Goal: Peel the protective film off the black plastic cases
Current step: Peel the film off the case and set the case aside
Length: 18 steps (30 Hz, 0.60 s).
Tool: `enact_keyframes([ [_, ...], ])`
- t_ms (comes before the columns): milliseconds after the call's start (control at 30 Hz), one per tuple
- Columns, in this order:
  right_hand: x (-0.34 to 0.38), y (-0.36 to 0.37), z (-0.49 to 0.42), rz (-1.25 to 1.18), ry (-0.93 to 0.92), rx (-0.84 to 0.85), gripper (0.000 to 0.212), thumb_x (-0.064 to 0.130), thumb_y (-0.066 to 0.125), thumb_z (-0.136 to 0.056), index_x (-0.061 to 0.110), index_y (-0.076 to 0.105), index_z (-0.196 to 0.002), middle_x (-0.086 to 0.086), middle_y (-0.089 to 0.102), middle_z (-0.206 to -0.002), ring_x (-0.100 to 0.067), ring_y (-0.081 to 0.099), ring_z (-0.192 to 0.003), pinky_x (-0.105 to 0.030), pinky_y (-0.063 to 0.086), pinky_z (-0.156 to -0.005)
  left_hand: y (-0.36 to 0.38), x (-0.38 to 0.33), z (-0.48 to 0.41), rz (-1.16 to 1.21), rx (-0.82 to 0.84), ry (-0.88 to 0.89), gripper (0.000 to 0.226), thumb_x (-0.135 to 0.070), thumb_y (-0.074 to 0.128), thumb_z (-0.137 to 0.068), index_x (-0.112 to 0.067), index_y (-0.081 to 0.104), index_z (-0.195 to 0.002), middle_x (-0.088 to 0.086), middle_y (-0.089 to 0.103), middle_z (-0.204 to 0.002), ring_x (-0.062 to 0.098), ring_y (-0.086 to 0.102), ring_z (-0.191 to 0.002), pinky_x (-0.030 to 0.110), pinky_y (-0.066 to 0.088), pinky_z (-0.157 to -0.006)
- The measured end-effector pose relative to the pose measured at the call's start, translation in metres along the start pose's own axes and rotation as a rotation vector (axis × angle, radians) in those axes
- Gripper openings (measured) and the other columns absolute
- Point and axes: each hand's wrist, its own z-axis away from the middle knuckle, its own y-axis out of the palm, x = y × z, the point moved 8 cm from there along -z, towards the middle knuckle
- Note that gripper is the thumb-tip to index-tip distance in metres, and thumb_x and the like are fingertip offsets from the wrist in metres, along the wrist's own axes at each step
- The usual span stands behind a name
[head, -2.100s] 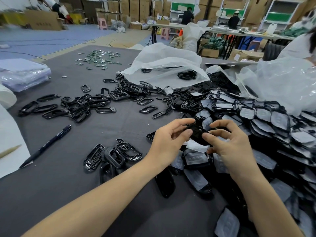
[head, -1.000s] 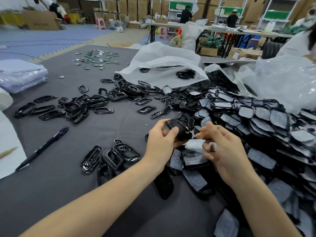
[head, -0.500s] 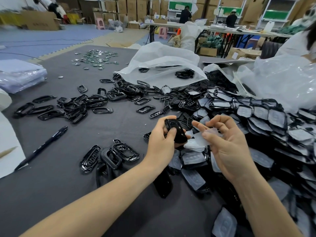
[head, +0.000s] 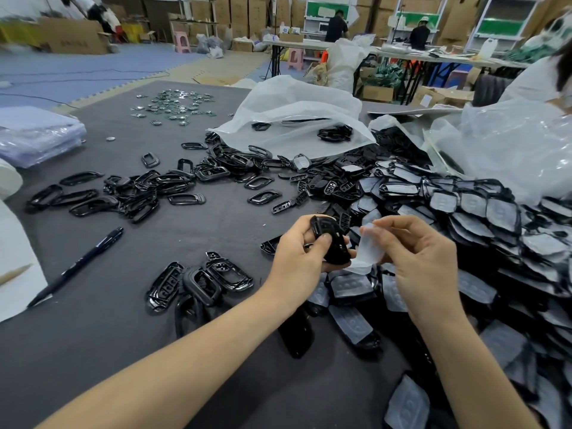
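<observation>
Film now peeled clear of case above grey table.

Grey felt-covered table strewn with black plastic parts.

A large heap of film-covered black cases fills the right side, reaching the near edge. Loose black frames lie scattered across the left-centre, with a small cluster of glossy shells nearer the front. A black pen lies diagonally at the left, its tip touching a white sheet. Small shiny metal pieces sit at the far end. A crumpled white plastic bag rests behind the frames, and a stack wrapped in clear plastic lies at the far left.
</observation>
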Motion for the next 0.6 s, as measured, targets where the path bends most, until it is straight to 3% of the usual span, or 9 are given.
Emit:
enact_keyframes([
  [267, -0.0008, -0.003, -0.0029, -0.009, -0.012, 0.008, 0.019, 0.006, 0.075, -0.078, 0.024, 0.07, -0.073, 0.004, 0.07, -0.07, -0.007, 0.062, -0.065, -0.02, 0.053, -0.066, 0.0001, 0.0031, -0.0006, -0.012, 0.004, -0.02, 0.028, 0.005, 0.041, -0.1, -0.017, 0.057, -0.109, 0.006, 0.071, -0.085, 0.022, 0.072, -0.072, 0.038, 0.062, -0.065],
  [467, -0.0019, -0.0054, -0.0029, -0.029, -0.014, -0.004, 0.029, -0.002, 0.069, -0.082, 0.027, 0.069, -0.075, 0.005, 0.065, -0.069, -0.009, 0.058, -0.057, -0.022, 0.052, -0.062, 0.0004, 0.0029, -0.0006, -0.029, 0.012, -0.019, 0.032, 0.006, 0.04, -0.1, -0.019, 0.057, -0.109, 0.001, 0.072, -0.08, 0.023, 0.072, -0.07, 0.038, 0.061, -0.065],
  [600, -0.0053, -0.0047, -0.0036, -0.037, 0.02, 0.01, 0.027, -0.003, 0.068, -0.082, 0.022, 0.072, -0.073, 0.0, 0.068, -0.072, -0.012, 0.058, -0.062, -0.02, 0.051, -0.061, 0.0014, 0.0022, 0.0001, -0.049, 0.018, -0.017, 0.032, 0.005, 0.041, -0.1, -0.019, 0.056, -0.114, 0.003, 0.071, -0.083, 0.023, 0.072, -0.07, 0.037, 0.061, -0.066],
])
